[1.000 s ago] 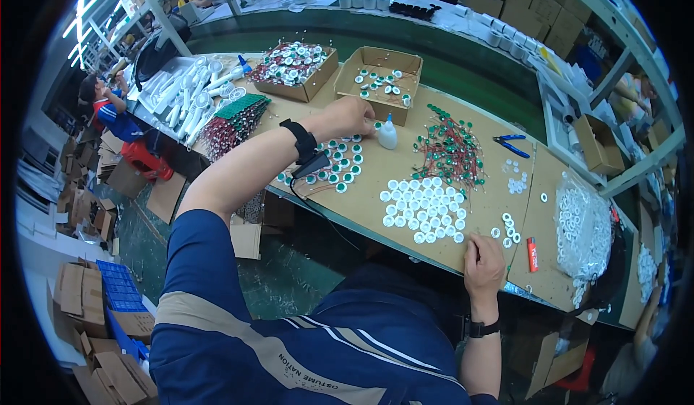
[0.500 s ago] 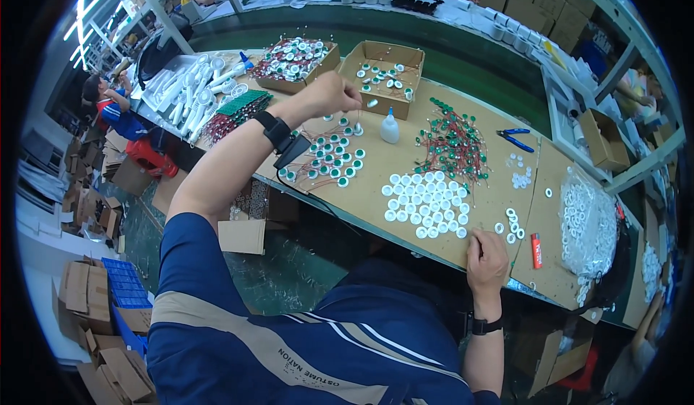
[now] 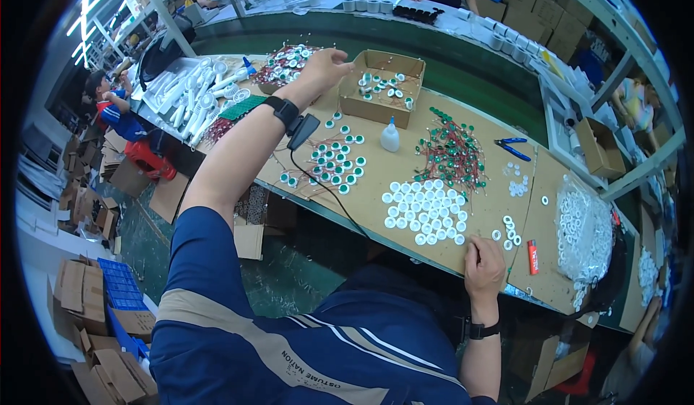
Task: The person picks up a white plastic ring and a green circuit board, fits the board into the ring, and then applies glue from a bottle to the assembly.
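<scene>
My left hand (image 3: 329,67) is raised beside the left rim of an open cardboard box (image 3: 376,109). Its fingers are loosely bent with the tips apart, and I see nothing between them. In that box lie several white round parts with green discs (image 3: 390,83) and red wires. Below my left forearm, more such wired parts (image 3: 338,158) are spread on the table. My right hand (image 3: 483,264) is curled at the table's front edge, close to white round caps (image 3: 426,213). Its palm side is hidden. A white squeeze bottle (image 3: 390,138) stands upright between the groups.
Green discs on red wires (image 3: 452,152) are heaped at the middle. Blue-handled pliers (image 3: 513,148), white rings (image 3: 510,230), a red lighter (image 3: 533,257) and a bag of white rings (image 3: 582,224) lie rightward. Another filled box (image 3: 278,69) and white plastic parts (image 3: 195,94) are far left.
My left hand has moved up and slightly left, to the box's rim. The white part seen by its fingers earlier no longer shows there. My right hand stays at the table edge.
</scene>
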A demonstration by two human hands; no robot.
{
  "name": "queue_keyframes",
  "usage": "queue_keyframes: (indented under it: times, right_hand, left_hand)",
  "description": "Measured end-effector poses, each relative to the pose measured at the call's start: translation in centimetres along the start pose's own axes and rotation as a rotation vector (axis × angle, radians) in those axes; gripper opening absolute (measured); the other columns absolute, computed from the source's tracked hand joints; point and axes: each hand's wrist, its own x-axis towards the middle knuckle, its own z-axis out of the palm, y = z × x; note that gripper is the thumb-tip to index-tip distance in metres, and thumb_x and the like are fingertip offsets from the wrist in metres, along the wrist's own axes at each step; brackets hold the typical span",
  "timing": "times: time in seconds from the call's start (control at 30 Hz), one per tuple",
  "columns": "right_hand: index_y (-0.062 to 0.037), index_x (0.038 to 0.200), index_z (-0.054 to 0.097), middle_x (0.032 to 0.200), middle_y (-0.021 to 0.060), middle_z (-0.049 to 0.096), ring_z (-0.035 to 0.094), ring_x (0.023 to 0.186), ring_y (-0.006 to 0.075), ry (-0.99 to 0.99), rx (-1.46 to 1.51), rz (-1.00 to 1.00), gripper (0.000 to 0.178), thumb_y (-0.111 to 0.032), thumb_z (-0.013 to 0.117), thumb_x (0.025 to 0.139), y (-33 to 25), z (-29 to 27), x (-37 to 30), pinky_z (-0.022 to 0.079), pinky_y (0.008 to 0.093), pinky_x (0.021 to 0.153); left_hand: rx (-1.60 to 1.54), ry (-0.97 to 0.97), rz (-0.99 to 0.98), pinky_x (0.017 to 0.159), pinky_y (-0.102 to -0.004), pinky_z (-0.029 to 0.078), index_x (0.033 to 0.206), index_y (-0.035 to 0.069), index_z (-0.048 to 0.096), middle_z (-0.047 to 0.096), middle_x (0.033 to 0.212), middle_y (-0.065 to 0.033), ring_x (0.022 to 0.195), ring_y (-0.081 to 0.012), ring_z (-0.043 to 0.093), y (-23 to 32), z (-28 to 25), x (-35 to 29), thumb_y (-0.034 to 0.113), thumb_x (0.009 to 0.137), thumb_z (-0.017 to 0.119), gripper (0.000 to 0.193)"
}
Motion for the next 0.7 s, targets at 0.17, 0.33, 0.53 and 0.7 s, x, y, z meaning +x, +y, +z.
queue_keyframes:
  times: [0.17,0.33,0.53,0.7]
  right_hand:
    - [0.0027,0.114,0.080,0.106,0.0191,0.080,0.076,0.099,0.0392,0.001,-0.016,0.012,0.016,0.004,0.076,0.099,0.1,-0.2,-0.2,0.061,0.0452,0.089]
    - [0.0004,0.115,0.081,0.106,0.0172,0.079,0.076,0.098,0.0375,-0.008,-0.042,0.001,0.017,0.004,0.078,0.098,0.3,-0.3,-0.1,0.062,0.0452,0.086]
    - [0.0026,0.114,0.080,0.106,0.0187,0.079,0.076,0.097,0.0387,-0.008,-0.027,0.005,0.016,0.004,0.075,0.099,-0.1,-0.2,0.0,0.061,0.0448,0.088]
    - [0.0023,0.114,0.080,0.106,0.0187,0.079,0.076,0.097,0.0386,-0.002,-0.015,0.004,0.016,0.005,0.075,0.099,-0.3,-0.2,0.0,0.061,0.0449,0.087]
  left_hand:
    - [0.173,-0.219,-0.183,0.088,-0.0407,0.066,0.127,-0.005,0.084,0.087,0.105,-0.0168,0.090,-0.0302,0.084,-0.4,-2.3,-0.3,0.031,0.094,0.087,0.049]
    - [0.221,-0.512,-0.217,0.091,-0.0440,0.068,0.134,-0.005,0.080,0.087,0.113,-0.0206,0.096,-0.0336,0.086,-2.4,-1.9,-2.0,0.027,0.089,0.087,0.056]
    - [0.275,-0.522,-0.094,0.095,-0.0455,0.067,0.131,-0.006,0.080,0.087,0.115,-0.0213,0.103,-0.0370,0.085,-5.2,2.5,-3.5,0.029,0.088,0.092,0.056]
    - [0.424,-0.543,-0.082,0.097,-0.0455,0.067,0.130,-0.004,0.081,0.086,0.115,-0.0236,0.107,-0.0383,0.085,-4.8,3.9,-3.3,0.029,0.089,0.093,0.054]
